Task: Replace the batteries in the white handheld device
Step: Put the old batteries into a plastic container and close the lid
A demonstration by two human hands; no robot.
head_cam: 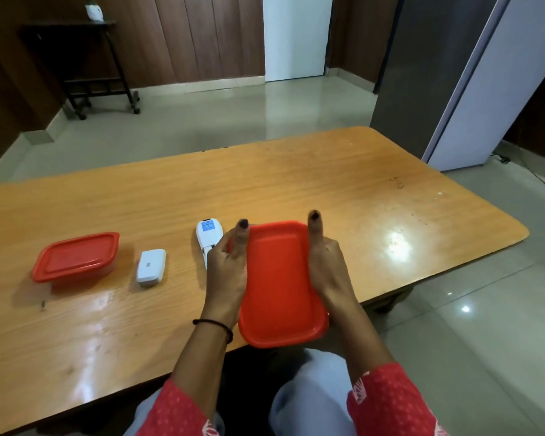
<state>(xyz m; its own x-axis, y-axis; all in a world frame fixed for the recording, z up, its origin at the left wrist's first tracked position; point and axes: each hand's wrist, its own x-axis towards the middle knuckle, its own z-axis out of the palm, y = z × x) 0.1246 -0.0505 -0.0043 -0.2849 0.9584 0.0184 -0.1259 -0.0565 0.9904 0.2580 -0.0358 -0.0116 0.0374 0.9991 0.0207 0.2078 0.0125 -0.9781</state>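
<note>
Left hand (225, 269) and right hand (328, 265) clasp red-lidded container (280, 278), fingers curled round it (white device (209, 237) just beside).

Glossy wood-grain table (328, 184) w/ scuffs, red lid (280, 278) & white device (209, 236) smooth plastic, floor (265, 108) shiny tile.

A wooden worktop (359, 184) with rounded corners stands on a glossy, pale tiled floor (233, 114). At far left, against the wood-panelled wall (202, 36), a black wheeled stand (85, 67) bears a small white pot (94, 11). Further right is a white door (296, 36). A dark cable (503, 159) lies on the floor at right.
</note>
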